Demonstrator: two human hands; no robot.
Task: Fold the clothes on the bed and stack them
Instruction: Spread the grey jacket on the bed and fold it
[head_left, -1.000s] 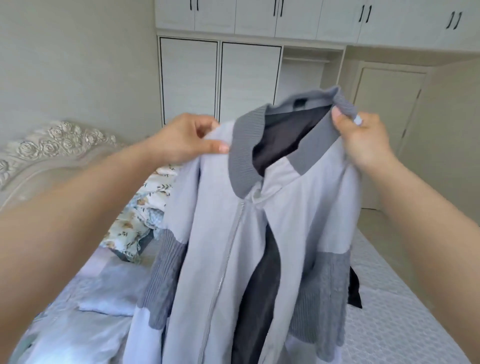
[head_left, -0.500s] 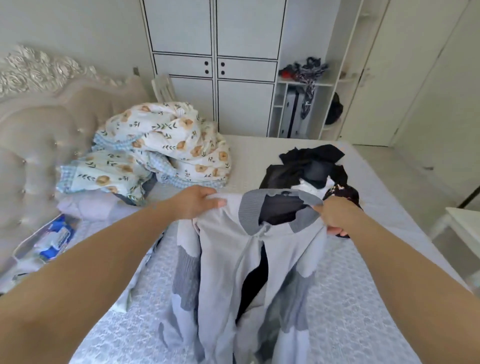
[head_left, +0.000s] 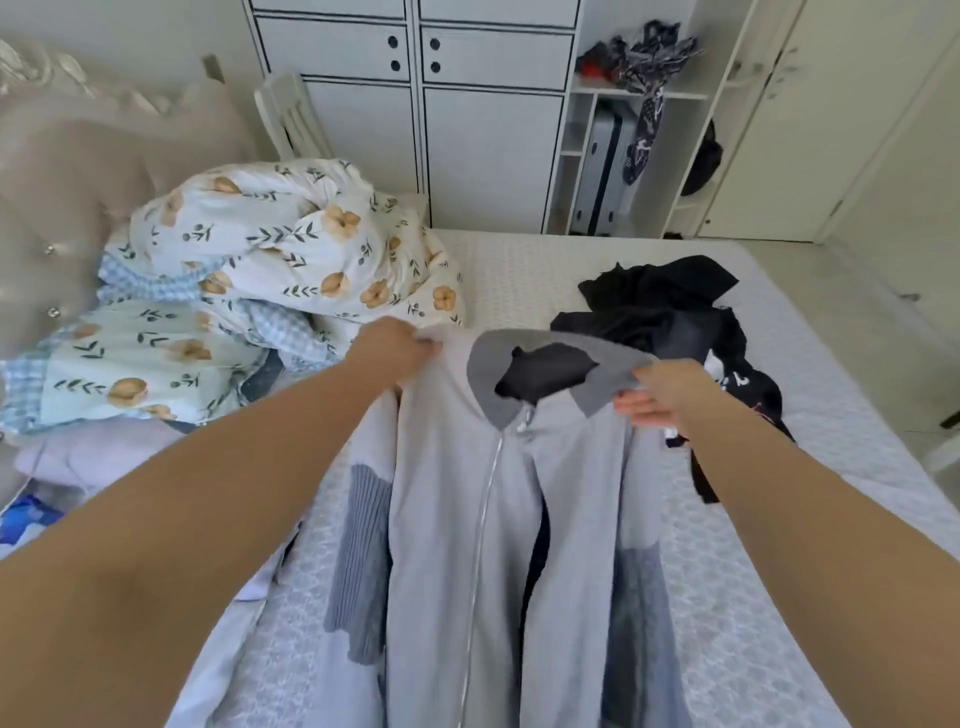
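Pale grey zip-front jacket with ribbed knit collar (head_left: 519, 519) gripped at both shoulders: left hand (head_left: 387, 351) pinching smooth cloth, right hand (head_left: 670, 395) clasping collar; crumpled black clothes pile (head_left: 660, 301) at two o'clock.

Home bedroom, as I see it. A bed (head_left: 519, 270) with a white quilted cover fills the near and middle view, with a padded, tufted headboard (head_left: 62, 208) at far left. A crumpled floral duvet (head_left: 291, 249) sits heaped on the bed's left side, and a pile of dark clothes (head_left: 660, 306) on its right. Along the far wall I see a white built-in wardrobe (head_left: 415, 104) with black-trimmed doors; its open shelves (head_left: 639, 93) at right hold a suitcase (head_left: 602, 166) and draped garments.
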